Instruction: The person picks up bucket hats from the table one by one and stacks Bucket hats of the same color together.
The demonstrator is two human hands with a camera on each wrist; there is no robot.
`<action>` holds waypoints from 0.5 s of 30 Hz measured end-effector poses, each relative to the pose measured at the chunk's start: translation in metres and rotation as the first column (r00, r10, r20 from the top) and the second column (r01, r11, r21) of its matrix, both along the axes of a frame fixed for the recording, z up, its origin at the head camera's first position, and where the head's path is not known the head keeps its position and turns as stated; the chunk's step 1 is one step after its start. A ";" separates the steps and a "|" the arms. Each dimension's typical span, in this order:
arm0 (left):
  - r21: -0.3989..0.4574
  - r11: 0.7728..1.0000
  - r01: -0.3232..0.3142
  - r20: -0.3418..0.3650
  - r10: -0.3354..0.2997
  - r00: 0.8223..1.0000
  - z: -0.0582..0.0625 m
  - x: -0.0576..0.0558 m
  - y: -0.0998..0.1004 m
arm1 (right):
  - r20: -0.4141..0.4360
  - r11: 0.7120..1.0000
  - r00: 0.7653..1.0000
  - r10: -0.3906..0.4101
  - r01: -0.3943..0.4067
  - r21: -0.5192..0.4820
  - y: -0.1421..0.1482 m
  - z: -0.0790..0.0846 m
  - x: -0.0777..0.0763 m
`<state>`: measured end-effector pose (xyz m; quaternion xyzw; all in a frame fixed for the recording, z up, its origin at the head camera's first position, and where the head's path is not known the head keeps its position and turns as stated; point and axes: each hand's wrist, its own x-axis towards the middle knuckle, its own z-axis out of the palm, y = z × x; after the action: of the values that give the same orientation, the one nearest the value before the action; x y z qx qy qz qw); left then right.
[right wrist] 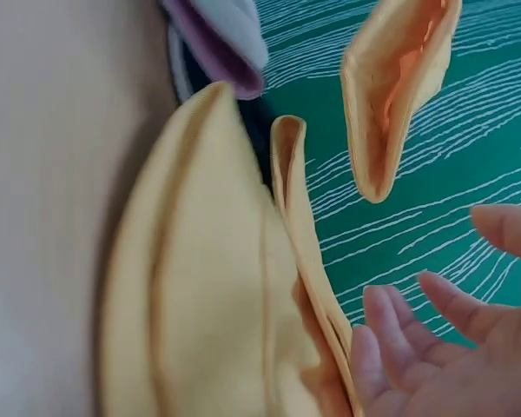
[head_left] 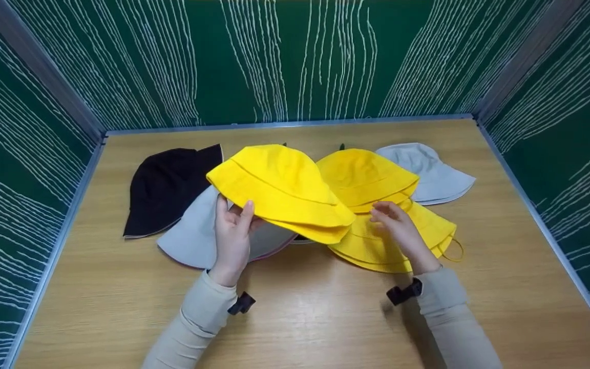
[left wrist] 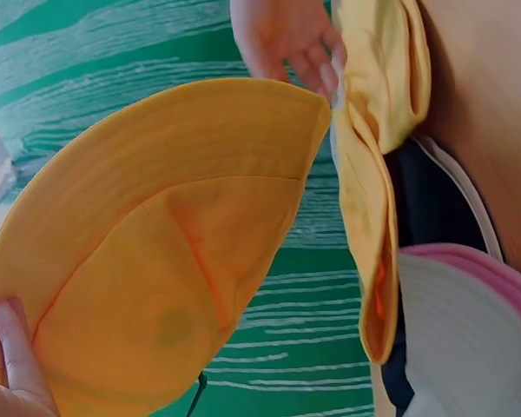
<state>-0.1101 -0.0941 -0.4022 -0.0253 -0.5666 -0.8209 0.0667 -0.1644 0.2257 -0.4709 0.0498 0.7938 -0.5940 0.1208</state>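
Observation:
My left hand (head_left: 232, 241) pinches the brim of a yellow bucket hat (head_left: 279, 184), thumb on the outside, and holds it raised above the table. In the left wrist view the thumb (left wrist: 19, 352) presses on that brim. My right hand (head_left: 400, 230) hovers over two more yellow hats, its fingers loosely bent and holding nothing. One of these, the rear yellow hat (head_left: 364, 171), overlaps the front yellow hat (head_left: 372, 246), which has a thin loop at its right edge. The right wrist view shows the right hand (right wrist: 460, 339) apart from the raised hat (right wrist: 378, 113).
A black hat (head_left: 164, 187) lies at the left, partly under a light grey hat (head_left: 192, 230) with a pink edge. Behind the yellow hats on the right is a pale grey-blue hat (head_left: 423, 169). Green walls (head_left: 295, 61) with white lines enclose the wooden table (head_left: 295, 318).

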 end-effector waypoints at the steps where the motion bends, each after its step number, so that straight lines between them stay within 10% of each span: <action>1: 0.004 1.000 0.009 -0.003 -0.009 1.000 0.002 0.002 0.001 | 0.003 0.999 1.000 -0.006 0.006 -0.045 -0.002 0.002 -0.003; 7: 0.035 0.997 0.067 -0.021 -0.067 0.998 0.007 0.013 0.003 | 0.040 0.968 0.990 0.136 -0.124 -0.217 -0.011 0.004 -0.014; 15: -0.030 0.997 0.068 -0.004 -0.068 0.998 -0.001 0.013 -0.001 | 0.048 0.804 0.912 0.408 -0.334 -0.491 -0.014 -0.009 -0.011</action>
<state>-0.0969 -0.0951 -0.4028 -0.0478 -0.5772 -0.8142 0.0400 -0.1753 0.2113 -0.4795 -0.0928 0.6074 -0.7283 0.3034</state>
